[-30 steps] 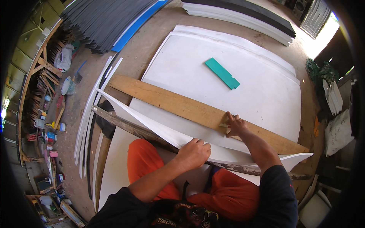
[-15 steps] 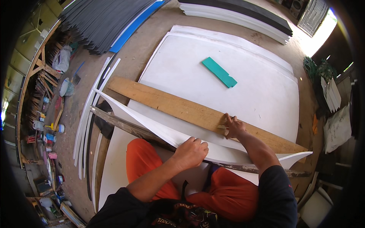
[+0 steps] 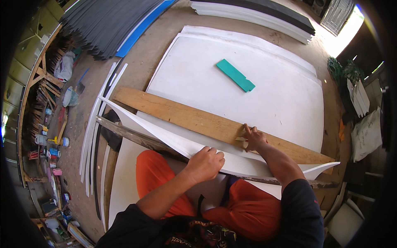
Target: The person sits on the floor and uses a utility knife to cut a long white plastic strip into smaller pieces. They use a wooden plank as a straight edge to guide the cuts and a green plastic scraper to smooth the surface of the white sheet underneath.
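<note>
My left hand [image 3: 206, 164] is closed over the near edge of a white foam-like sheet [image 3: 159, 135], whose edge curls upward in front of my knees. Both ends of the raised strip sweep up. A long wooden plank [image 3: 178, 113] lies across the sheet. On the plank rests my right hand [image 3: 255, 139], fingers spread and pressing down. A small pale piece shows beside its thumb; I cannot make out what it is. Under the raised edge runs a narrow, worn wooden bar [image 3: 140, 136].
A green notched piece [image 3: 235, 75] lies on the stacked white sheets beyond the plank. Dark sheets [image 3: 111, 25] are piled at the far left, and another stack [image 3: 256, 18] stands at the back. White strips [image 3: 94, 132] lie to my left, near cluttered shelves [image 3: 45, 136].
My left hand keeps its hold on the sheet edge, and my right hand stays on the plank. The whole view has shifted slightly.
</note>
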`<state>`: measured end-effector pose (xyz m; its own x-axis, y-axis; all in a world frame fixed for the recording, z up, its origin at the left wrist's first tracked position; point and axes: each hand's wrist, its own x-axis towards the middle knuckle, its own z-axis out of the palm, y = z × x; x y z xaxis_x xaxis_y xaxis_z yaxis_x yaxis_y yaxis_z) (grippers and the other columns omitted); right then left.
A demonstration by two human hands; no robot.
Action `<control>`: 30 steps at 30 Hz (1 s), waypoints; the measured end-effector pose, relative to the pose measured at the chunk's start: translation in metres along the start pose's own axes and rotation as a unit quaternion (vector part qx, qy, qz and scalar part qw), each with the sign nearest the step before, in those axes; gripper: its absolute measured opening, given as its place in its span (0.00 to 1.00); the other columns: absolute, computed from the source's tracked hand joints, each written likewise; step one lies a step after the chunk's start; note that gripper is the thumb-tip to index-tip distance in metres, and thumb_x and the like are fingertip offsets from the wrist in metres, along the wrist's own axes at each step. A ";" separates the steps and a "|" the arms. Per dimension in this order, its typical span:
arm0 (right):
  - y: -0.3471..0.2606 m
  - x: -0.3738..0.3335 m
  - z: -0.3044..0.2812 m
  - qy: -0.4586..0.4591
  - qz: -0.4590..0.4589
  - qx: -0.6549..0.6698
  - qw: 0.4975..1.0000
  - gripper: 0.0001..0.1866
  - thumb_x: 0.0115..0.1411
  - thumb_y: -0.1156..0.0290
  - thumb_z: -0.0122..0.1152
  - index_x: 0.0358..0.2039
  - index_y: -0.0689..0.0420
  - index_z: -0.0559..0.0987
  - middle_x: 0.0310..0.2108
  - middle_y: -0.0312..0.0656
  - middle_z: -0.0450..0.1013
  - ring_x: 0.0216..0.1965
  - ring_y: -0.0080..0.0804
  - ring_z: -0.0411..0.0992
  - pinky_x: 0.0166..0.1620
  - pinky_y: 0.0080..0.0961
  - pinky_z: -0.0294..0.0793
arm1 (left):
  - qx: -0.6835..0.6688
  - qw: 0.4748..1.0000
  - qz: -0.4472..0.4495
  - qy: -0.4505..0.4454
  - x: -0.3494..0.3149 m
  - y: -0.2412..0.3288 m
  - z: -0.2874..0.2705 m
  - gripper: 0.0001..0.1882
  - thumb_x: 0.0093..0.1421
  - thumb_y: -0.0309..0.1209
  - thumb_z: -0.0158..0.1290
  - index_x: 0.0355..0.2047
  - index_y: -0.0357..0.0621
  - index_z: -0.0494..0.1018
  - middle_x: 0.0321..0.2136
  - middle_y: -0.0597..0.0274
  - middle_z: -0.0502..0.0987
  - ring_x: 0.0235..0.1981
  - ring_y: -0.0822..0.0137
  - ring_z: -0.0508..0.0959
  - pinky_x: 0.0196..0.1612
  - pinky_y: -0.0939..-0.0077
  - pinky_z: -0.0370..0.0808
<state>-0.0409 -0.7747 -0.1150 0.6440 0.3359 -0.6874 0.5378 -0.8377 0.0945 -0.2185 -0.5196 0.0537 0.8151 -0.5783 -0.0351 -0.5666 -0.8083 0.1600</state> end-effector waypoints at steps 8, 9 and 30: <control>-0.007 -0.009 0.002 -0.010 0.001 -0.001 1.000 0.82 0.38 0.44 0.85 0.82 0.47 0.35 0.73 0.68 0.55 0.57 0.57 0.79 0.53 0.47 0.83 | -0.004 1.000 0.000 -0.002 -0.002 0.002 -0.001 0.12 0.51 0.34 0.66 0.37 0.48 0.81 0.33 0.66 0.78 0.40 0.62 0.81 0.45 0.66 0.76; -0.009 -0.010 0.001 -0.013 0.000 0.000 1.000 0.82 0.39 0.43 0.85 0.82 0.47 0.35 0.73 0.68 0.55 0.57 0.57 0.79 0.53 0.47 0.83 | -0.005 1.000 0.000 -0.002 -0.002 0.001 -0.002 0.13 0.51 0.34 0.66 0.37 0.48 0.81 0.33 0.66 0.78 0.40 0.62 0.81 0.45 0.66 0.76; -0.024 -0.017 -0.014 0.051 -0.081 0.146 0.985 0.76 0.39 0.42 0.87 0.80 0.49 0.48 0.67 0.53 0.67 0.60 0.50 0.77 0.58 0.44 0.81 | -0.019 1.000 0.004 0.004 -0.011 0.002 0.001 0.14 0.50 0.33 0.65 0.38 0.47 0.82 0.34 0.65 0.78 0.40 0.61 0.81 0.47 0.65 0.76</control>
<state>-0.0577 -0.7541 -0.0952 0.6225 0.5036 -0.5991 0.4680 -0.8531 -0.2309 -0.2287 -0.5147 0.0537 0.8114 -0.5839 -0.0257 -0.5685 -0.7986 0.1979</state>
